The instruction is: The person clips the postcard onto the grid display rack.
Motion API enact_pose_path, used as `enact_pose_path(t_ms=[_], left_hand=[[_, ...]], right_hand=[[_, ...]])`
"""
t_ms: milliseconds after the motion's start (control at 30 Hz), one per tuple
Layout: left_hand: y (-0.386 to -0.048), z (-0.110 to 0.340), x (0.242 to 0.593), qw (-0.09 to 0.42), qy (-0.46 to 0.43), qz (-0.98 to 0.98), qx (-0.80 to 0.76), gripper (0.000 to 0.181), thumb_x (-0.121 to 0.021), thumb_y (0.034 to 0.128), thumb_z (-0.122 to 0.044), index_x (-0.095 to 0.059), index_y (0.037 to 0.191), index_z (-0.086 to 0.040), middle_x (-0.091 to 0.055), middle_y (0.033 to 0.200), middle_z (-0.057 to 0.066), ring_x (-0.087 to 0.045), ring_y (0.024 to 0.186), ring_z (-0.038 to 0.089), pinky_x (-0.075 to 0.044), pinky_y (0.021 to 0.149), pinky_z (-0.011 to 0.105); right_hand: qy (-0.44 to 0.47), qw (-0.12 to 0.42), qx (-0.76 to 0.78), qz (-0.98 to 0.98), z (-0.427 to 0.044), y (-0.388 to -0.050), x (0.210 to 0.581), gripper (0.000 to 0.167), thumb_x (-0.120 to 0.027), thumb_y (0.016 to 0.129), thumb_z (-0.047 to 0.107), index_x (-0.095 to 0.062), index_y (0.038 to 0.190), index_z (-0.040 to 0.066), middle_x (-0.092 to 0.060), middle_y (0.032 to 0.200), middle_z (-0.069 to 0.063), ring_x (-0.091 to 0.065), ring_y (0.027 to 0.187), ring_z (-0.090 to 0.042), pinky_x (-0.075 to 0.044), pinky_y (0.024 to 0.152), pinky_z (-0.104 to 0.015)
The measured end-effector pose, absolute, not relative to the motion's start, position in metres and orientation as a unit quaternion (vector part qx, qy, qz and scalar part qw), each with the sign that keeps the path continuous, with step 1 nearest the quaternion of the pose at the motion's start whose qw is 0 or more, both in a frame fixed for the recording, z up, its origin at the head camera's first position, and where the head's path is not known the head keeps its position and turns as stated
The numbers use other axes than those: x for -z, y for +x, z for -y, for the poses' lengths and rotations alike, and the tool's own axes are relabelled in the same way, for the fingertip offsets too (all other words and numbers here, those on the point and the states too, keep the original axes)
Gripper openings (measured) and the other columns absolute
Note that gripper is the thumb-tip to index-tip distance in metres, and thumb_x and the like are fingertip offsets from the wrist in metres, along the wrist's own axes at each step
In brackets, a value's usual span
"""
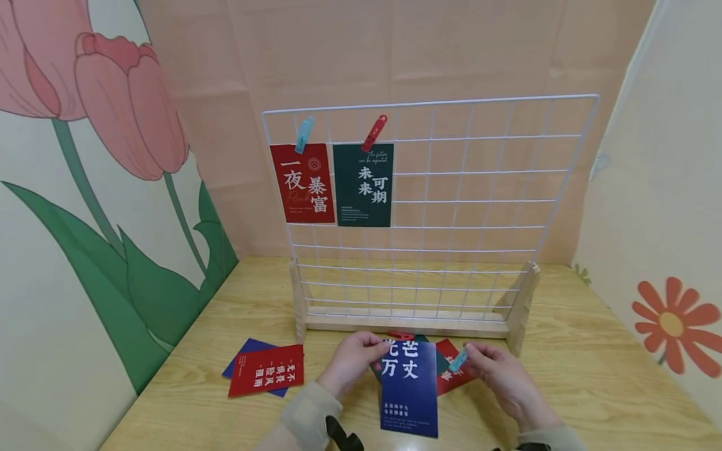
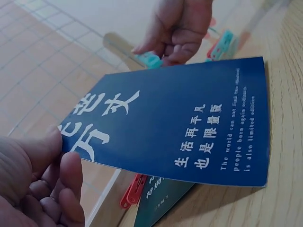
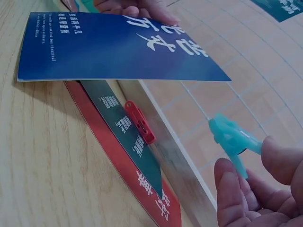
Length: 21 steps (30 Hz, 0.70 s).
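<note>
Card [image 1: 410,389] in blue, just in front of the wire rack [image 1: 458,201], should be light, fairly stiff, easily creased — best pinched at a corner, as the left hand [image 1: 355,360] does. The right hand [image 1: 504,379] pinches a turquoise clip [image 3: 232,135], whose splayed legs show plainly only in the right wrist view. On the rack, the head view alone shows a hanging red card [image 1: 304,188].

Head above, wrist views sharing blue card [image 2: 170,125]

Black gear [image 1: 348,441] sits against pale beige sleeves [image 1: 310,408] on both sides.
</note>
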State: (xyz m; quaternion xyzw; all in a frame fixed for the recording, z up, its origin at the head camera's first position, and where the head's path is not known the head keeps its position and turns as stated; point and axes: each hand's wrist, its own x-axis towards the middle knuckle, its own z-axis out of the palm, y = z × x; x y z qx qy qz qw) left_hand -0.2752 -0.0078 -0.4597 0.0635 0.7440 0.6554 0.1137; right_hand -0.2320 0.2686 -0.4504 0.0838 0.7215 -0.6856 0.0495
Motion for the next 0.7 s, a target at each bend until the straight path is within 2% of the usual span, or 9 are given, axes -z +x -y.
enact_pose_path(t_ms=[133, 233, 467, 700], left_hand=[[-0.2747, 0.0073, 0.4608, 0.111, 0.068, -0.73, -0.671, 0.012, -0.07, 0.0872, -0.013, -0.067, 0.091, -0.003, -0.067, 0.08, 0.004, -0.06, 0.065, 0.013, -0.052, 0.068, 0.034], [-0.2743, 0.0076, 0.461, 0.114, 0.07, -0.728, -0.673, 0.01, -0.07, 0.0862, -0.01, -0.067, 0.093, -0.003, -0.068, 0.082, 0.004, -0.061, 0.068, 0.013, -0.054, 0.071, 0.035], [-0.2726, 0.011, 0.4593, 0.108, 0.082, -0.749, -0.649, 0.013, -0.07, 0.0866, -0.018, -0.068, 0.095, -0.008, -0.068, 0.084, 0.0, -0.061, 0.079, 0.014, -0.049, 0.074, 0.034], [-0.2714, 0.012, 0.4569, 0.102, 0.068, -0.757, -0.641, 0.016, -0.07, 0.0875, -0.024, -0.068, 0.096, -0.011, -0.068, 0.089, -0.002, -0.059, 0.086, 0.014, -0.045, 0.077, 0.036]], right_hand=[[0.078, 0.057, 0.697, -0.711, -0.2702, -0.2314, 0.4513, 0.031, -0.054, 0.099, 0.017, -0.056, 0.115, -0.009, -0.06, 0.093, -0.003, -0.06, 0.085, -0.017, -0.05, 0.08, -0.029], [0.07, 0.062, 0.704, -0.704, -0.2714, -0.2317, 0.4522, 0.028, -0.055, 0.099, 0.015, -0.057, 0.116, -0.007, -0.061, 0.094, -0.002, -0.061, 0.087, -0.016, -0.05, 0.083, -0.03], [0.055, 0.073, 0.719, -0.689, -0.2733, -0.232, 0.452, 0.022, -0.056, 0.098, 0.012, -0.06, 0.114, -0.003, -0.062, 0.094, -0.001, -0.062, 0.089, -0.015, -0.049, 0.085, -0.028], [0.062, 0.074, 0.717, -0.69, -0.2729, -0.232, 0.4511, 0.03, -0.059, 0.097, 0.013, -0.058, 0.121, -0.004, -0.063, 0.095, -0.001, -0.062, 0.088, -0.017, -0.05, 0.083, -0.029]])
